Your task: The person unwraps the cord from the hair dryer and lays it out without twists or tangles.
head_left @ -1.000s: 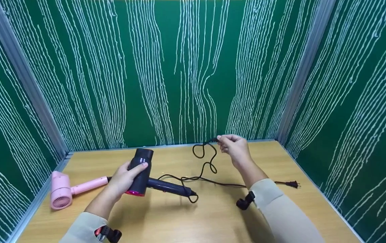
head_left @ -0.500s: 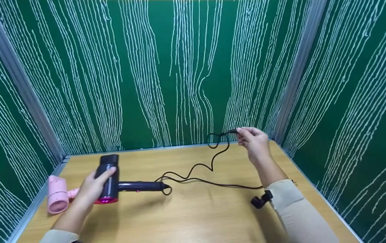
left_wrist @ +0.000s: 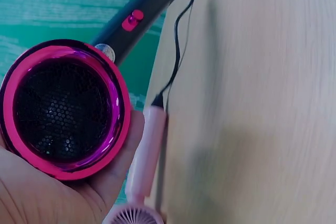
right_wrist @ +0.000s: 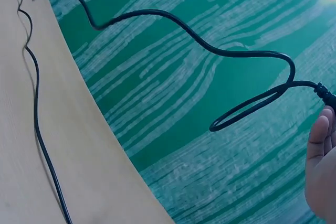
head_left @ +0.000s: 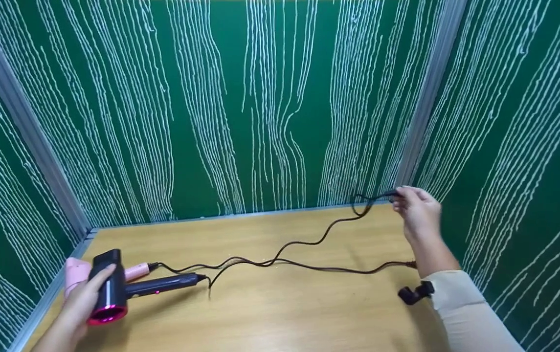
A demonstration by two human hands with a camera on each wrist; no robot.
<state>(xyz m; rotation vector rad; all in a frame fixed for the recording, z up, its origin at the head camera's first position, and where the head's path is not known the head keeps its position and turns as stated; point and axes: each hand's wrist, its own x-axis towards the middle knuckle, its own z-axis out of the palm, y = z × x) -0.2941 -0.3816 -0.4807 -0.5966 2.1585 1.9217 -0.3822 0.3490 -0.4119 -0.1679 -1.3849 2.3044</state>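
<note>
My left hand grips a black hair dryer round its barrel, over the table's left side. Its pink-rimmed round end faces the left wrist camera, and its handle bears a pink switch. At the back right, my right hand pinches the plug end of the black dryer's cord between thumb and fingers. The plug's prongs are hidden. Between the hands the cord hangs in loose bends, with a small loop near the plug. Behind the black dryer lies a pink hair dryer, partly covered.
Across the wooden table runs the pink dryer's dark cord, ending beside my right forearm. The two cords overlap mid-table in the head view. Green walls with white streaks enclose the table at the back and sides.
My left hand has carried the black hair dryer left and nearer, in front of the pink one. My right hand has drawn the plug end rightward, and the cord between them has stretched out.
</note>
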